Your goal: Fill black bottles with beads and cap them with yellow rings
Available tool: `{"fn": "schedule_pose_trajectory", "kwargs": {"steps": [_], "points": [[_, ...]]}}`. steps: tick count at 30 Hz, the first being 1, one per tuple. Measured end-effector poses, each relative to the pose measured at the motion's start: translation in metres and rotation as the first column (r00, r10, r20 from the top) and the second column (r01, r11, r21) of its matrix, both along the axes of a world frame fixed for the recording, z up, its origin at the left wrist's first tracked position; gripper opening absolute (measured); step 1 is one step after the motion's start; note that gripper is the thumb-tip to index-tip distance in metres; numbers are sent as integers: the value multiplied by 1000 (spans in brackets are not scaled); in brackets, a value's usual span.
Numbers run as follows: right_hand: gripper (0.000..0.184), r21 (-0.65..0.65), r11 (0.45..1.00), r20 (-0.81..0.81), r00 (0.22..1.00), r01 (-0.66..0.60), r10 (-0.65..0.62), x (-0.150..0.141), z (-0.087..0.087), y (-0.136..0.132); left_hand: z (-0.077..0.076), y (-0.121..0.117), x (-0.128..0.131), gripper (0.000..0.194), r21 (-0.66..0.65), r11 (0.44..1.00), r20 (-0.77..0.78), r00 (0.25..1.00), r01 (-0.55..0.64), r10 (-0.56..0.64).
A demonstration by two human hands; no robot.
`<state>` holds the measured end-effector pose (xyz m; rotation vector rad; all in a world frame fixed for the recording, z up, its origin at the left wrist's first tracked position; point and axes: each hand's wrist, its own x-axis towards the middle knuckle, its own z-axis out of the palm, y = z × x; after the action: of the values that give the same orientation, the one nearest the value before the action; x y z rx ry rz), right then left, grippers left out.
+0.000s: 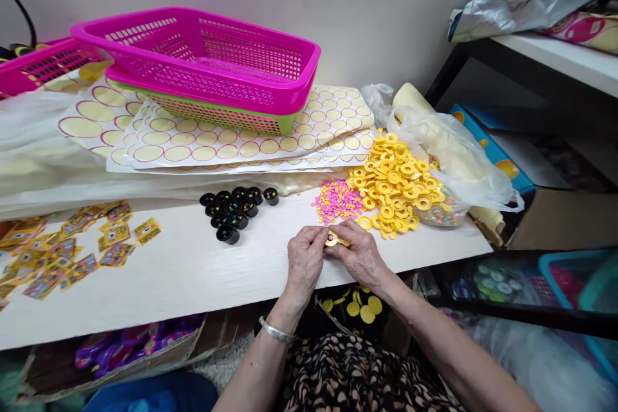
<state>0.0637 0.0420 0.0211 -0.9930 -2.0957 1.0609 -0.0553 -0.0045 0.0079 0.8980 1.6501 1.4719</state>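
Both my hands meet near the table's front edge around a small yellow plastic ring (331, 239) with a dark pink spot at its centre. My left hand (305, 256) pinches the ring from the left, and my right hand (358, 250) closes on it from the right. Fingers hide much of it. Just beyond them lies a pile of tiny pink and yellow pieces (338, 201). A heap of yellow plastic rings (393, 183) rises to the right of that. Several small black cups (234, 211) with coloured bits inside stand grouped at the left.
Stacked pink baskets (290, 87) rest on printed circle sheets (241, 151) at the back. Small printed packets (77, 244) are scattered at left. A clear plastic bag (449, 148) and cardboard box (550, 219) are at right. Yellow discs (367, 312) fill a container below the edge.
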Motion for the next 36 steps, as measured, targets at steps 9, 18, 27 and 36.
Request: {"fn": "schedule_pose_trajectory", "kwargs": {"steps": [9,18,27,36], "points": [[36,-279,959,-323,945,-48,-46,-1,-12,0,4,1,0,22,42,999,-94,996,4,0],[33,-581,814,-330,922,-28,-204,-6,-6,1,-1,3,6,21,50,999,-9,1000,-18,18],[23,-602,794,-243,928,84,-282,-17,-6,-3,-4,6,5,27,-19,1000,92,996,-19,21],[28,-806,591,-299,861,3,-412,-24,-8,-13,1,6,9,29,-140,985,239,962,-101,133]]}}
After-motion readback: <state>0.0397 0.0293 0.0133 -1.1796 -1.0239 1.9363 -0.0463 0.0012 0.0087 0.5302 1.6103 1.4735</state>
